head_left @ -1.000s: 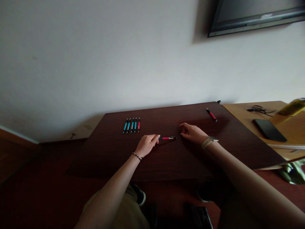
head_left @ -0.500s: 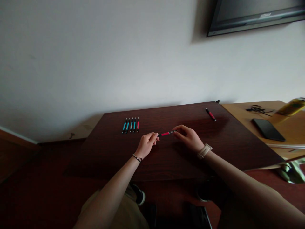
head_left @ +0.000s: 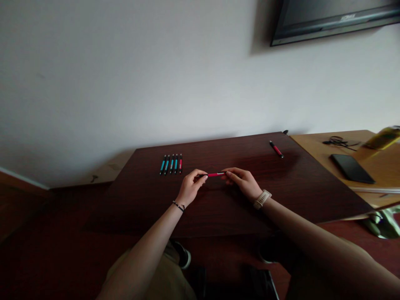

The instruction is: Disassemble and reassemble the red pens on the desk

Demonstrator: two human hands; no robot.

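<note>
A red and black pen (head_left: 214, 174) lies level between my two hands, above the dark wooden table (head_left: 218, 212). My left hand (head_left: 191, 185) pinches its left end between thumb and fingers. At the other end, my right hand (head_left: 243, 181) grips the black tip, fingertips closed around it. Left of my hands, several blue and black pens (head_left: 169, 164) lie side by side in a row, with one red pen (head_left: 180, 163) at the row's right end. Another red pen (head_left: 276, 149) lies apart, slanted, near the table's far right corner.
A lighter wooden table (head_left: 331, 143) adjoins on the right, carrying a black phone (head_left: 352, 168), a dark cable (head_left: 339, 142) and a yellow object (head_left: 383, 138). Behind stands a white wall (head_left: 187, 75) with a mounted screen (head_left: 337, 21) at upper right.
The pen in my hands has turned from a slant to nearly level. My right hand has shifted slightly left, and its fingers have closed further over the pen's end.
</note>
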